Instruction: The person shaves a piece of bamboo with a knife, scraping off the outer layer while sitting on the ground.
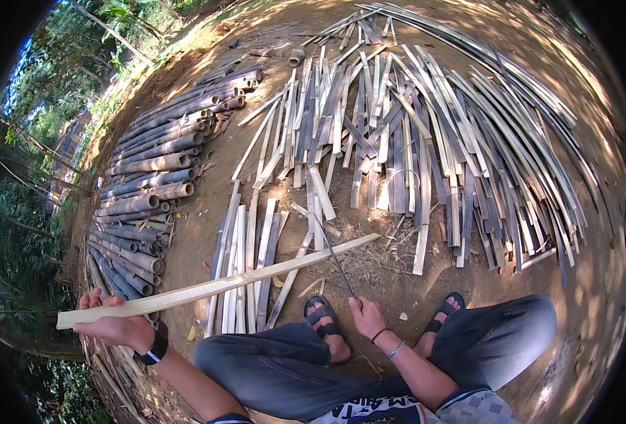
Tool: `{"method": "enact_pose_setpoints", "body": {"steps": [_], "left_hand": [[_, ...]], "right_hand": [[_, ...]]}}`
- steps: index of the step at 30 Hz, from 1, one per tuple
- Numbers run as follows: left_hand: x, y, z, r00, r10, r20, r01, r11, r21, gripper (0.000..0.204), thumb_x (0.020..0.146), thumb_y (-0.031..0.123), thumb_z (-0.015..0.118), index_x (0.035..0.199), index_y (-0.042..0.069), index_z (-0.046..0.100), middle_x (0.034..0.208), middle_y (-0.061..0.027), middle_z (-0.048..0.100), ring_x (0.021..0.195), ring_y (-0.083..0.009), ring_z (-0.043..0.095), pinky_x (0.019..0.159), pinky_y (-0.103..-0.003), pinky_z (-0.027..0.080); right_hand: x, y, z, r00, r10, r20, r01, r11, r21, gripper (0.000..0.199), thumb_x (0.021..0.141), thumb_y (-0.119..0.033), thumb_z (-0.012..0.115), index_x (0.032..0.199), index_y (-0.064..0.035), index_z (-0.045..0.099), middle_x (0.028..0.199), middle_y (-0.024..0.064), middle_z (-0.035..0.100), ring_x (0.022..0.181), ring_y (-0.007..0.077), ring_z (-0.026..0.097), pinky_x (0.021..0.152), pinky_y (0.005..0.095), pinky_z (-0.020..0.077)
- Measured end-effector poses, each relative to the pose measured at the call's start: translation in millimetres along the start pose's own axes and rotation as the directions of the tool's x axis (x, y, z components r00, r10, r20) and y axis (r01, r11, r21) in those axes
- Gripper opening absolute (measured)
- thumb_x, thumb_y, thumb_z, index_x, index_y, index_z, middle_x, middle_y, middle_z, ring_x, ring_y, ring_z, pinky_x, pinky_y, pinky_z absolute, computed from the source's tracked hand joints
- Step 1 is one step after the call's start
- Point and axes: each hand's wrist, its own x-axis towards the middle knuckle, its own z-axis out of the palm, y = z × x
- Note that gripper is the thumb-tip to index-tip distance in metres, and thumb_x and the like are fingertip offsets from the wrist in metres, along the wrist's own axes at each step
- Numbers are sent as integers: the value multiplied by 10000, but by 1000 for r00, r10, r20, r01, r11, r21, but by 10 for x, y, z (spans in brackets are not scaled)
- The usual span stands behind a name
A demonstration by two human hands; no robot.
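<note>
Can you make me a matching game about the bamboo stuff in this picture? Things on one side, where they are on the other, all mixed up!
Things:
1. long pale bamboo strip
2. thin dark blade
3. round bamboo poles
4. big spread of split slats

Places:
A. stacked in a pile at the left
B. fanned out on the dirt at the upper right
C. gripped at its end by the left hand
D. held by the right hand, pointing up at the strip

Pairs: 1-C, 2-D, 3-A, 4-B

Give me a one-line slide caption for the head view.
Seated person's left hand holds a split bamboo strip, right hand a long blade.
</note>
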Motion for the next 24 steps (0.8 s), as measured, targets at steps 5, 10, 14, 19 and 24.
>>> {"method": "enact_pose_setpoints", "body": {"steps": [5, 10, 14, 19, 24], "left_hand": [[-7, -40, 12, 999, -16, -33, 18, 998, 56, 595, 989, 490, 95, 1023, 52, 496, 859, -84, 579, 504, -122, 432, 465, -228, 390], [54, -89, -64, 1000, 5, -3, -5, 999, 52, 596, 989, 495, 103, 995, 48, 497, 850, -87, 570, 495, -120, 452, 458, -220, 402], [38, -64, -24, 1000, -5, 10, 5, 1000, 14, 604, 985, 507, 101, 993, 50, 496, 836, -86, 563, 493, -119, 463, 452, -211, 404], [20, -9, -55, 999, 4, 52, -2, 999, -50, 614, 981, 515, 88, 981, 53, 493, 811, -77, 543, 484, -114, 459, 443, -199, 402], [6, 21, -163, 974, 78, 213, -44, 987, -156, 615, 974, 536, 77, 967, 65, 472, 807, -73, 517, 477, -108, 461, 433, -195, 397]], "right_hand": [[-105, -224, -6, 997, -44, 61, 45, 999, -21, 460, 905, -425, 494, 926, 22, 599, 746, 270, 615, 773, 455, 603, 685, 500, 473], [-107, -238, -8, 965, -253, 67, 254, 967, 4, 373, 895, -348, 542, 891, 22, 584, 646, 253, 566, 665, 438, 582, 591, 477, 437], [197, 210, -17, 993, 14, -117, -14, 1000, -4, 432, 915, -375, 499, 857, 45, 586, 671, 252, 578, 703, 431, 593, 627, 472, 440], [28, -119, 6, 999, -11, -45, 13, 999, 48, 421, 922, -367, 490, 875, 39, 594, 692, 252, 594, 725, 425, 606, 644, 463, 449], [-364, -826, -82, 928, -288, 234, 251, 952, 178, 410, 920, -330, 524, 1028, 61, 584, 811, 308, 608, 849, 456, 599, 719, 469, 475]]}}
